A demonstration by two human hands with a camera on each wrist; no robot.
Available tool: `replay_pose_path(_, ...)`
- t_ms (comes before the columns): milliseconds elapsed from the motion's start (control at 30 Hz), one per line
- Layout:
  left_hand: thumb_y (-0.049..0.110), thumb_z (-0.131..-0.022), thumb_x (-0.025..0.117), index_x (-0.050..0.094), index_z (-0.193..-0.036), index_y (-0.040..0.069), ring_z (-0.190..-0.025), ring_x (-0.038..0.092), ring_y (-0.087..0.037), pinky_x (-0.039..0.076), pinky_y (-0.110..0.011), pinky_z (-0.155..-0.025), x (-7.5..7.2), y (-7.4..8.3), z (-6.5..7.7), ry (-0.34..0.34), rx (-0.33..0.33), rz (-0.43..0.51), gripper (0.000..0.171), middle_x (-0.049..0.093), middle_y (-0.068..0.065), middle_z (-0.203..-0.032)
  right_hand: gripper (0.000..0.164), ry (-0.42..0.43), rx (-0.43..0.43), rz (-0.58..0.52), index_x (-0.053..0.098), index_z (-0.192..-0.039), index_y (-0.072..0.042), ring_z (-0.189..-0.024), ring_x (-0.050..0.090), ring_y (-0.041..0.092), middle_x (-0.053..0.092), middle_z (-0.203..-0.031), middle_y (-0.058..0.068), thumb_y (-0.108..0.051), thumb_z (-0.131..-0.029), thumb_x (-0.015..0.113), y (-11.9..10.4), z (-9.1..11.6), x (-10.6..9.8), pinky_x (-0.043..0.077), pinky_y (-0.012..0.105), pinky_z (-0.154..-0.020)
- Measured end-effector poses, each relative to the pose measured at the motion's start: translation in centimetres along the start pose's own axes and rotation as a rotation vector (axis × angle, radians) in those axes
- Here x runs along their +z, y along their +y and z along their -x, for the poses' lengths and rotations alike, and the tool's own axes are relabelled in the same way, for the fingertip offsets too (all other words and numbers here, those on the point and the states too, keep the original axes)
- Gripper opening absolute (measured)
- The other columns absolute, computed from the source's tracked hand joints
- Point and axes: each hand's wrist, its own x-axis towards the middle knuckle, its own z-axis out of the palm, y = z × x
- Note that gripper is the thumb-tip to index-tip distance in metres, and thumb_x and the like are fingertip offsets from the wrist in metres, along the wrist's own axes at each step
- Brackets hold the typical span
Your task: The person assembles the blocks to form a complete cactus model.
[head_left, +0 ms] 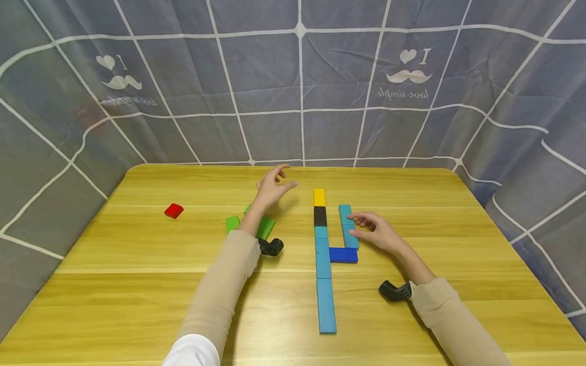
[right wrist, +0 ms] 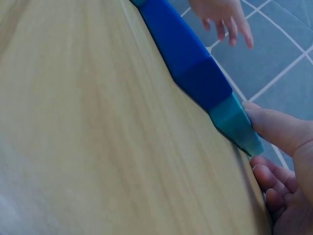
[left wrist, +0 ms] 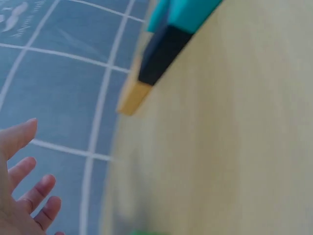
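My right hand [head_left: 377,234] is bent over two light blue blocks laid end to end. Its index fingertip is at the far block [head_left: 345,210], and its thumb tip is by the near block [head_left: 350,241]. In the right wrist view, thumb and fingers sit close about the light blue end [right wrist: 234,122] beyond a dark blue block [right wrist: 186,58]. That dark blue block [head_left: 343,255] lies crosswise, joining the pair to a long row. My left hand [head_left: 272,190] hovers with spread, relaxed fingers, holding nothing, left of the row's yellow block [head_left: 319,196] and black block [head_left: 320,216].
Light blue blocks [head_left: 323,258] continue the row toward me. Green blocks [head_left: 232,222] lie partly hidden under my left forearm. A red block [head_left: 174,210] sits farther left on the wooden table [head_left: 137,284]. A grey checked curtain [head_left: 274,76] hangs behind the far edge.
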Motion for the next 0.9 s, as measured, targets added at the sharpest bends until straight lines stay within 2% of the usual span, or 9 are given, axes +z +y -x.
replay_pose_path(133, 0.027, -0.084, 0.066, 0.046, -0.133, 0.015, -0.105, 0.042, -0.035, 0.016, -0.051, -0.090, -2.5, 0.1, 0.7, 0.036, 0.024, -0.012, 0.054, 0.049, -0.013, -0.111, 0.036, 0.002, -0.005, -0.028, 0.056, -0.117, 0.007, -0.086, 0.044, 0.028, 0.052, -0.099, 0.020, -0.004, -0.084, 0.064, -0.6, 0.1, 0.0, 0.036, 0.026, -0.072)
replay_pose_path(267, 0.026, -0.084, 0.066, 0.044, -0.134, 0.015, -0.107, 0.040, -0.036, 0.015, -0.051, -0.090, -5.1, -0.7, 1.9, 0.044, 0.024, -0.051, 0.056, 0.048, -0.014, -0.114, 0.037, -0.004, 0.001, -0.043, 0.054, -0.117, 0.010, -0.088, 0.044, 0.034, 0.051, -0.100, 0.024, 0.000, -0.083, 0.063, -1.7, 0.3, -0.1, 0.036, 0.028, -0.073)
replay_pose_path(533, 0.021, -0.086, 0.064, 0.039, -0.137, 0.011, -0.108, 0.038, -0.037, 0.015, -0.053, -0.089, -9.9, -4.6, 4.9, 0.027, 0.015, -0.176, 0.059, 0.046, -0.019, -0.120, 0.037, -0.015, 0.018, -0.037, 0.054, -0.118, 0.010, -0.091, 0.045, 0.035, 0.051, -0.102, 0.025, -0.001, -0.084, 0.063, -1.9, 0.3, -0.1, 0.037, 0.031, -0.076)
replay_pose_path(700, 0.015, -0.086, 0.063, 0.037, -0.137, 0.007, -0.108, 0.035, -0.039, 0.013, -0.056, -0.086, -12.9, -6.9, 7.1, 0.033, 0.016, -0.217, 0.058, 0.043, -0.020, -0.121, 0.037, -0.011, 0.012, -0.036, 0.054, -0.118, 0.009, -0.090, 0.045, 0.033, 0.051, -0.101, 0.024, -0.002, -0.083, 0.063, -1.9, 0.3, -0.1, 0.037, 0.029, -0.075)
replay_pose_path(900, 0.012, -0.086, 0.062, 0.036, -0.137, 0.004, -0.106, 0.033, -0.041, 0.011, -0.057, -0.082, -15.9, -9.0, 9.5, 0.070, 0.010, -0.234, 0.058, 0.041, -0.022, -0.122, 0.037, -0.004, 0.012, -0.026, 0.054, -0.118, 0.009, -0.091, 0.045, 0.033, 0.052, -0.102, 0.024, -0.002, -0.083, 0.064, -1.7, 0.3, -0.2, 0.037, 0.031, -0.076)
